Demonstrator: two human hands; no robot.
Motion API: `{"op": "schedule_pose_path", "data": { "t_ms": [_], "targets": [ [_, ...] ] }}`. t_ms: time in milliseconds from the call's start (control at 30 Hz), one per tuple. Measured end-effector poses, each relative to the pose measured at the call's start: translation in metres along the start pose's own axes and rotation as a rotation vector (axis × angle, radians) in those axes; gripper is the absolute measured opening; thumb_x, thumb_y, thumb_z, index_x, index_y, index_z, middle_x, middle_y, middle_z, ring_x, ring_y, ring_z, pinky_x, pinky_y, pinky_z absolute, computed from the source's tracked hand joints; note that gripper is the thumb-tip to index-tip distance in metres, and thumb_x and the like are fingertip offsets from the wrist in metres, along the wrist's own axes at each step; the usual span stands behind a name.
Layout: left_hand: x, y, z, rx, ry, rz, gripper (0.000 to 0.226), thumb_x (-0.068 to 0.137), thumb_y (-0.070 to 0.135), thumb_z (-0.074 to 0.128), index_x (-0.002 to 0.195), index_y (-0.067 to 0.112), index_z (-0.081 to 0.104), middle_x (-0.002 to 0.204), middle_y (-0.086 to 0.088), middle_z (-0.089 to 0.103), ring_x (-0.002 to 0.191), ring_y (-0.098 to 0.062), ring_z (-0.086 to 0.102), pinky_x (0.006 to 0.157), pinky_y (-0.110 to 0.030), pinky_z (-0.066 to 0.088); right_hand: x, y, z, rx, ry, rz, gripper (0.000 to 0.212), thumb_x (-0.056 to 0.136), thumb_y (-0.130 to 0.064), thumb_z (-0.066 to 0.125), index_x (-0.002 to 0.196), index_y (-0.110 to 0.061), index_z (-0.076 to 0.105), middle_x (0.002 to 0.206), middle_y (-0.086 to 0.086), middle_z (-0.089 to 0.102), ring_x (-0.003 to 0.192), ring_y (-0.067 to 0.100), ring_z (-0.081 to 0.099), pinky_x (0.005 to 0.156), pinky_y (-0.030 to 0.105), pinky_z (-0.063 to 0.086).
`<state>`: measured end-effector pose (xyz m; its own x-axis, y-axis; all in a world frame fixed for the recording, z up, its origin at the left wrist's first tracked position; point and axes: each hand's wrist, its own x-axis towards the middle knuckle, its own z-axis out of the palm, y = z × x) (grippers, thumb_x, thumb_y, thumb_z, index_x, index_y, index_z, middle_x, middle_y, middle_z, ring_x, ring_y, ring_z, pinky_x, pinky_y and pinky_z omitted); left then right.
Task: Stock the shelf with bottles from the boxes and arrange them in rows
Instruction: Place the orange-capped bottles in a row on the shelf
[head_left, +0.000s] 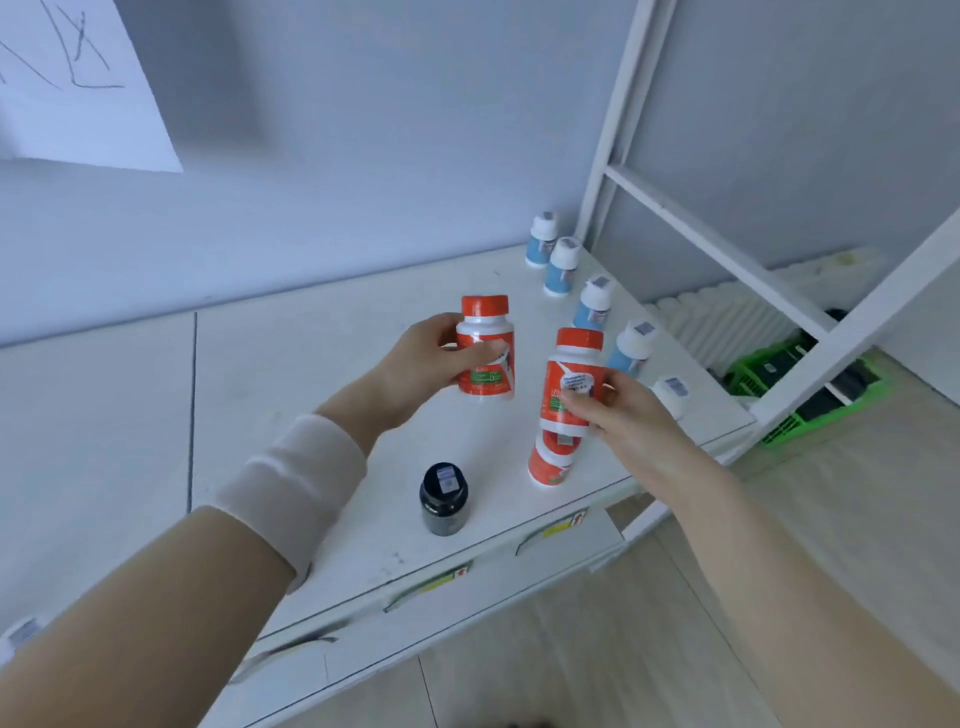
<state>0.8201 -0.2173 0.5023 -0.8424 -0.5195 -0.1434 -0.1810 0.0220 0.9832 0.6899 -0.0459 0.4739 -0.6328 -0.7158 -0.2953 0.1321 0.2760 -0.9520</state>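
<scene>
My left hand (434, 358) grips an orange-capped bottle (485, 345) with an orange, white and green label, held upright above the white shelf (291, 395). My right hand (618, 415) grips a second orange-capped bottle (571, 382), also upright, just above a third orange bottle (550, 465) that stands on the shelf near its front edge. A dark bottle (443, 499) with a black cap stands in front of my left wrist. Along the shelf's right side runs a row of several white-capped blue-labelled bottles (563, 265).
A white upright frame (613, 140) with a crossbar stands at the shelf's right end. Behind it on the floor lie a green crate (779, 374) and a white ribbed panel (711, 322). Price tags (563, 525) sit on the shelf's front edge. A white-capped bottle (18, 634) shows at lower left.
</scene>
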Motion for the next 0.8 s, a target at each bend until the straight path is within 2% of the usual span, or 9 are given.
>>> {"op": "schedule_pose_path", "data": {
  "t_ms": [133, 200, 267, 300, 367, 500, 667, 800],
  "targets": [
    [0.068, 0.002, 0.008, 0.155, 0.045, -0.03, 0.038, 0.081, 0.016, 0.071, 0.117, 0.013, 0.056, 0.113, -0.006, 0.064, 0.106, -0.023, 0.062, 0.094, -0.037, 0.051, 0.061, -0.006, -0.029, -0.04, -0.039, -0.03, 0.056, 0.076, -0.023, 0.074, 0.125, -0.016, 0.049, 0.12, 0.001, 0.062, 0.115, 0.02, 0.058, 0.103, 0.044, 0.044],
    [0.097, 0.001, 0.009, 0.192, 0.081, -0.061, 0.04, 0.08, 0.015, 0.072, 0.115, 0.017, 0.053, 0.114, -0.006, 0.062, 0.106, -0.024, 0.062, 0.094, -0.039, 0.051, 0.089, -0.008, -0.037, -0.095, -0.073, -0.037, 0.063, 0.069, -0.026, 0.079, 0.123, -0.018, 0.048, 0.119, 0.0, 0.062, 0.113, 0.019, 0.058, 0.1, 0.042, 0.046],
    [0.123, -0.003, 0.008, 0.238, 0.12, -0.088, 0.042, 0.079, 0.014, 0.073, 0.116, 0.018, 0.052, 0.117, -0.007, 0.061, 0.108, -0.026, 0.061, 0.096, -0.04, 0.049, 0.116, -0.01, -0.043, -0.152, -0.123, -0.052, 0.058, 0.07, -0.023, 0.079, 0.119, -0.017, 0.048, 0.113, -0.005, 0.061, 0.107, 0.014, 0.059, 0.087, 0.027, 0.049],
    [0.134, -0.006, 0.007, 0.27, 0.139, -0.097, 0.043, 0.079, 0.013, 0.073, 0.116, 0.017, 0.053, 0.117, -0.007, 0.061, 0.108, -0.026, 0.061, 0.097, -0.04, 0.048, 0.127, -0.013, -0.043, -0.202, -0.139, -0.07, 0.054, 0.072, -0.02, 0.077, 0.117, -0.018, 0.048, 0.109, -0.008, 0.06, 0.102, 0.01, 0.058, 0.077, 0.017, 0.046],
    [0.155, -0.013, 0.0, 0.324, 0.18, -0.111, 0.047, 0.078, 0.014, 0.074, 0.12, 0.014, 0.053, 0.119, -0.006, 0.061, 0.109, -0.025, 0.06, 0.099, -0.04, 0.047, 0.15, -0.017, -0.041, -0.294, -0.15, -0.122, 0.054, 0.073, -0.015, 0.077, 0.118, -0.016, 0.048, 0.105, -0.007, 0.057, 0.096, 0.009, 0.055, 0.069, 0.012, 0.04],
    [0.198, -0.024, -0.017, 0.435, 0.252, -0.098, 0.05, 0.076, 0.015, 0.075, 0.122, 0.011, 0.054, 0.118, -0.005, 0.062, 0.107, -0.021, 0.057, 0.096, -0.031, 0.044, 0.192, -0.019, -0.028, -0.439, -0.183, -0.164, 0.061, 0.07, -0.014, 0.079, 0.121, -0.012, 0.046, 0.105, -0.005, 0.054, 0.096, 0.011, 0.052, 0.081, 0.019, 0.039],
    [0.255, -0.039, -0.036, 0.492, 0.265, -0.07, 0.052, 0.074, 0.015, 0.077, 0.12, 0.009, 0.054, 0.107, 0.001, 0.059, 0.102, -0.018, 0.056, 0.088, -0.025, 0.04, 0.241, -0.016, -0.007, -0.506, -0.207, -0.197, 0.062, 0.07, -0.015, 0.079, 0.122, -0.011, 0.044, 0.106, -0.007, 0.049, 0.098, 0.012, 0.052, 0.085, 0.02, 0.041],
    [0.29, -0.046, -0.05, 0.518, 0.248, -0.056, 0.051, 0.074, 0.014, 0.078, 0.119, 0.009, 0.055, 0.106, -0.001, 0.059, 0.096, -0.013, 0.052, 0.086, -0.023, 0.039, 0.274, -0.017, 0.009, -0.514, -0.232, -0.213, 0.06, 0.07, -0.014, 0.078, 0.12, -0.011, 0.045, 0.104, -0.008, 0.05, 0.095, 0.009, 0.051, 0.082, 0.016, 0.039]
  ]
}}
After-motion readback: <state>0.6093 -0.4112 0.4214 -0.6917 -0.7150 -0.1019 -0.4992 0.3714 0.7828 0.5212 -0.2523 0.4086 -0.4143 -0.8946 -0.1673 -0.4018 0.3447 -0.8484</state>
